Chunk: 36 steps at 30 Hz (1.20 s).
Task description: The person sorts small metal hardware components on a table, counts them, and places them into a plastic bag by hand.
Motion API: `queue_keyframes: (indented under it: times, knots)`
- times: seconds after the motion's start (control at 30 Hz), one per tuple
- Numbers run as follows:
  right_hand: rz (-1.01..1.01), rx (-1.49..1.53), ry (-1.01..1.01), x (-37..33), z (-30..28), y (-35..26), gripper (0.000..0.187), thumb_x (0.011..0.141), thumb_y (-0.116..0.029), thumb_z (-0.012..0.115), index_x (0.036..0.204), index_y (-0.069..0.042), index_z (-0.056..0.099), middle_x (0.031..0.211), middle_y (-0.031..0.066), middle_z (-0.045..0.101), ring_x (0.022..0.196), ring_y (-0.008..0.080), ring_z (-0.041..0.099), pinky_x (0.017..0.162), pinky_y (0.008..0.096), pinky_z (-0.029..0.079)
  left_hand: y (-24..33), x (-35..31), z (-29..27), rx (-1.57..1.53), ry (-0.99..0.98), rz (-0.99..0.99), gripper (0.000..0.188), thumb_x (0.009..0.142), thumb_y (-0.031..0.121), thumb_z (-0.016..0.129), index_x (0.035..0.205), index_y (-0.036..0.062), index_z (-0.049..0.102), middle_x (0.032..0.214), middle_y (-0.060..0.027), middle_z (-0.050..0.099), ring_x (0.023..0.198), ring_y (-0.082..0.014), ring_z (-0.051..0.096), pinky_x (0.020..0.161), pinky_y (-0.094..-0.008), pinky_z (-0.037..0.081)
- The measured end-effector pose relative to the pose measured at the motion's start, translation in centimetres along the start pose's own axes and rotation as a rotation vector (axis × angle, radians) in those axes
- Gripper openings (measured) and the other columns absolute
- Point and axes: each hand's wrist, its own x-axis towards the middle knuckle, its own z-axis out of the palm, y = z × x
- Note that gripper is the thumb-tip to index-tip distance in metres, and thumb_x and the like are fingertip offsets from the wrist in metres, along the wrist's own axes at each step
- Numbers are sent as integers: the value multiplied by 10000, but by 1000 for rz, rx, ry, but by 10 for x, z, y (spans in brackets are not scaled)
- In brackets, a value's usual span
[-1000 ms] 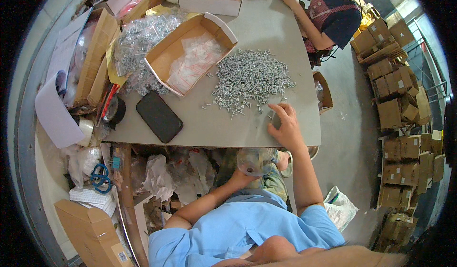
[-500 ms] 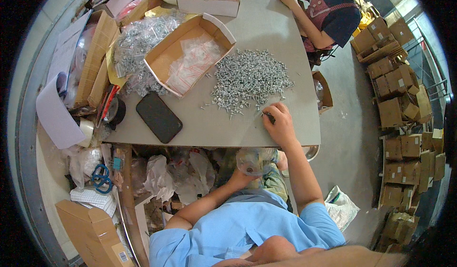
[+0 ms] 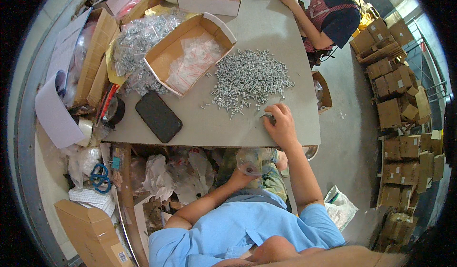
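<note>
A heap of small silver screws [image 3: 250, 81] lies on the grey table [image 3: 204, 129], with a few strays around its edge. Just below the heap, my right hand [image 3: 282, 126] rests on the tabletop, fingers curled and closed around a few screws [image 3: 267, 117] that partly show at the fingertips. Under the table's front edge, over my lap, my left hand [image 3: 242, 177] grips a clear plastic cup [image 3: 252, 161]. The cup's contents are hard to make out. Left of the heap stands an open cardboard tray [image 3: 157, 57] holding clear small bags [image 3: 195, 64].
A black phone [image 3: 159, 117] lies near the table's front edge. Filled bags of hardware [image 3: 138, 48] pile up at the left, beside a roll of black tape [image 3: 114, 110]. Across the table, a co-worker [image 3: 328, 19] handles something red. Stacked cartons [image 3: 402, 171] line the right side.
My right hand has shifted very slightly, with its fingers a little farther round the screws. The co-worker's hands have moved, and a red item now shows in them. My left hand stays put.
</note>
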Motion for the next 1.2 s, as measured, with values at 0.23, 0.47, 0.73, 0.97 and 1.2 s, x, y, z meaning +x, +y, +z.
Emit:
queue_keyframes:
  times: [0.23, 0.47, 0.73, 0.97, 1.2]
  knots:
    - [11, -86, 21, -6, -5, 5, 151, 728, -71, 639, 878, -64, 625, 950, 114, 581, 935, 326, 537, 828, 409, 459, -1, 1, 0, 5, 22, 68, 272, 714, 193, 781, 832, 35, 593, 813, -88, 603, 758, -192, 578, 678, -327, 471]
    - [93, 57, -233, -43, -30, -19, 103, 744, -70, 656, 840, -35, 646, 849, 114, 604, 717, 278, 604, 645, 348, 491, 9, -1, -2, 13, 28, 79, 247, 719, 175, 779, 822, 48, 594, 805, -82, 597, 763, -185, 569, 687, -328, 468]
    - [193, 70, -174, 5, -10, -18, 167, 783, -123, 637, 937, -69, 672, 924, 131, 604, 814, 305, 597, 709, 378, 488, -2, 1, 0, -59, 23, 78, 317, 698, 216, 800, 864, 40, 594, 832, -94, 603, 797, -195, 562, 716, -344, 465]
    - [73, -53, -84, 23, 10, -12, 141, 797, -136, 631, 919, -71, 662, 937, 132, 593, 877, 332, 587, 754, 408, 484, -19, 2, 5, -221, -8, -76, 356, 698, 223, 797, 903, 18, 590, 839, -94, 605, 789, -198, 566, 713, -330, 469]
    - [196, -41, -86, 6, -6, 0, 136, 784, -108, 637, 913, -65, 629, 916, 125, 596, 840, 333, 595, 735, 418, 486, 3, -2, 1, -19, 50, 120, 247, 721, 173, 777, 840, 42, 605, 790, -70, 589, 754, -165, 559, 667, -317, 464]
